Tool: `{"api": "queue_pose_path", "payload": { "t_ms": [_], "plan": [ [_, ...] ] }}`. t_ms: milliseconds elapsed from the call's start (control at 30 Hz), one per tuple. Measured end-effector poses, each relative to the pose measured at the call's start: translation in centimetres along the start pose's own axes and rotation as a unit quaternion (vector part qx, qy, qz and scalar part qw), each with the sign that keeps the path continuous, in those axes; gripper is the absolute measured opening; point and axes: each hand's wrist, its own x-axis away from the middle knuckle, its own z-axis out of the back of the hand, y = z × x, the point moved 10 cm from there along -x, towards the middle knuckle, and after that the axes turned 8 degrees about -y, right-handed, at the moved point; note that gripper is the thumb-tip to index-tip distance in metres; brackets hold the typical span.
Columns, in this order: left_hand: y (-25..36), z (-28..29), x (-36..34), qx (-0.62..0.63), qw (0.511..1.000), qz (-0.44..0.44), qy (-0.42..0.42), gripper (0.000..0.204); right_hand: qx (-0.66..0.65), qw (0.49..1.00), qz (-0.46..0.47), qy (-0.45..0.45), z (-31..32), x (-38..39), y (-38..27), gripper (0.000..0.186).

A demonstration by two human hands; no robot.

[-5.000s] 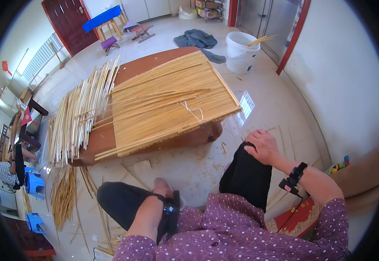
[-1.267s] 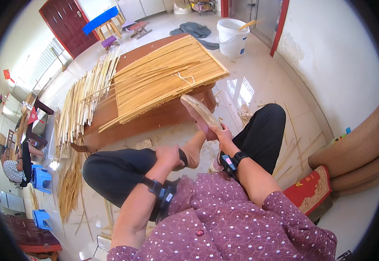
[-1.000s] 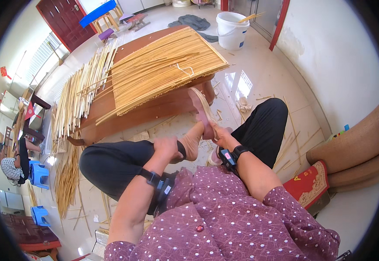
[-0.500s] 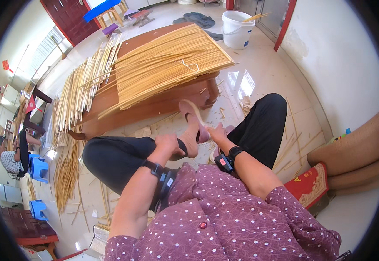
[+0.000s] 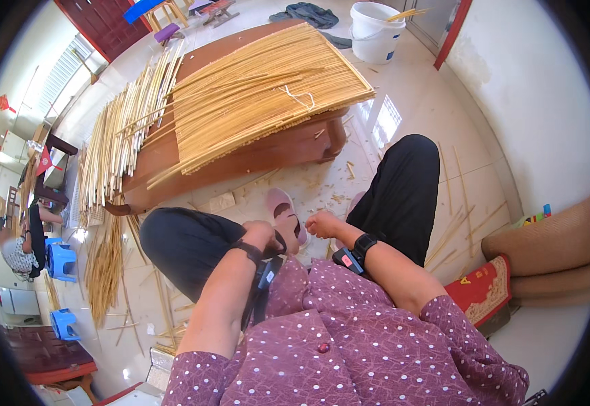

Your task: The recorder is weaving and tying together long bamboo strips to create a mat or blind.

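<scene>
My left hand [image 5: 261, 233] is closed at the lower edge of the left black trouser leg [image 5: 186, 237], by the ankle; its fingertips are partly hidden. A pink slip-on shoe [image 5: 280, 201] is on my left foot, which rests low near the floor. Just right of that shoe hovers my right hand [image 5: 323, 224], fingers curled together, with nothing visible in them. The other pink shoe [image 5: 356, 200] shows partly behind the right trouser leg [image 5: 403, 196]. Both wrists carry black bands with small devices.
Ahead stands a low brown table [image 5: 241, 159] bearing a mat of thin straw-coloured sticks [image 5: 254, 95] and paler loose sticks [image 5: 129, 128]. A white bucket [image 5: 374, 37] stands at the far right. Stick bundles [image 5: 105, 271] and scraps litter the floor. Another person [image 5: 17, 247] sits at far left near blue stools [image 5: 59, 260].
My left foot, raised with its shoe before, has gone down toward the floor. My right hand has let go of the shoe and drawn slightly away. The left hand stays by the trouser leg.
</scene>
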Motion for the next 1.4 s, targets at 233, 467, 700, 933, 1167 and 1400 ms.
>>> {"api": "queue_pose_path", "payload": {
  "t_ms": [233, 467, 700, 933, 1167, 1400],
  "plan": [
    [1.2, 1.3, -2.6, 0.023, 0.997, -0.043, 0.053, 0.078, 0.135, 0.99, 0.0, -0.03, -2.4, -0.8, -1.0, 0.036],
    [2.0, 3.2, -2.2, 0.016, 0.995, -0.027, 0.099, 0.067, 0.137, 0.989, -0.032, -0.045, -5.1, -4.3, 3.4, 0.059],
    [2.2, 3.7, -2.4, 0.019, 0.992, -0.043, 0.113, 0.068, -0.135, 0.948, -0.24, -0.157, -7.4, -4.8, 6.3, 0.041],
    [1.2, 4.1, -2.3, 0.047, 0.988, -0.024, 0.145, 0.068, 0.119, 0.988, -0.074, -0.058, -6.2, -6.9, 4.6, 0.043],
    [1.6, 4.8, -1.8, 0.04, 0.981, -0.024, 0.188, 0.064, 0.071, 0.949, -0.188, -0.242, -8.5, -4.0, 5.7, 0.059],
    [3.1, 5.1, -3.0, 0.025, 0.982, -0.057, 0.176, 0.06, 0.135, 0.931, -0.192, -0.279, -7.9, -2.4, 5.9, 0.064]
  ]
}}
